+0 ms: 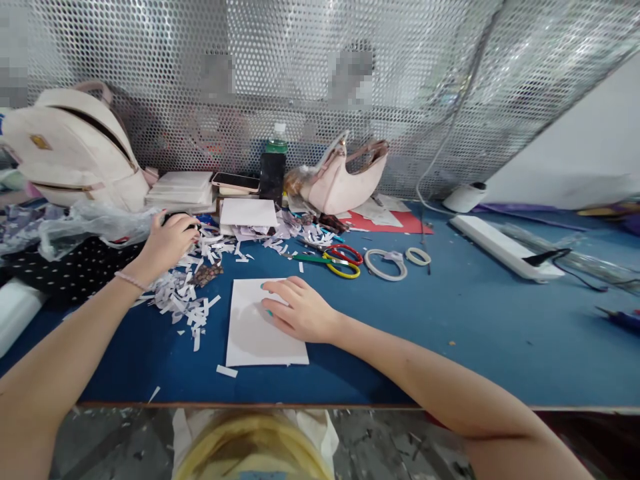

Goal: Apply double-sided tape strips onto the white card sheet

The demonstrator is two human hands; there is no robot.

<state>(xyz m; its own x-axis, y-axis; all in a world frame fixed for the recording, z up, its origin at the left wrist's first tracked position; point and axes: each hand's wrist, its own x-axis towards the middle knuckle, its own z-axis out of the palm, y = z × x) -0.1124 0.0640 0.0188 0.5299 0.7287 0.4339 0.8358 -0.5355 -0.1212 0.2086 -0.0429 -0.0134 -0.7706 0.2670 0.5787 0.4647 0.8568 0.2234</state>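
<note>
My right hand [303,310] lies on a white sheet or thin stack of paper [250,340], fingers stretched out across its upper right part. Farther left, my left hand [170,243] reaches over a heap of paper scraps, its fingers curled round a small black object [176,217] that is mostly hidden. White paper strips [183,300] are scattered below that hand. Beyond the paper lie scissors with red and yellow handles [343,270].
A clear plastic bag [95,227] and black dotted cloth [75,270] lie at left, before a pale backpack [80,153]. Paper stacks [183,190], a phone [236,181] and a pink handbag [345,180] line the back. Tape rolls [386,275] and a power strip [505,247] lie right.
</note>
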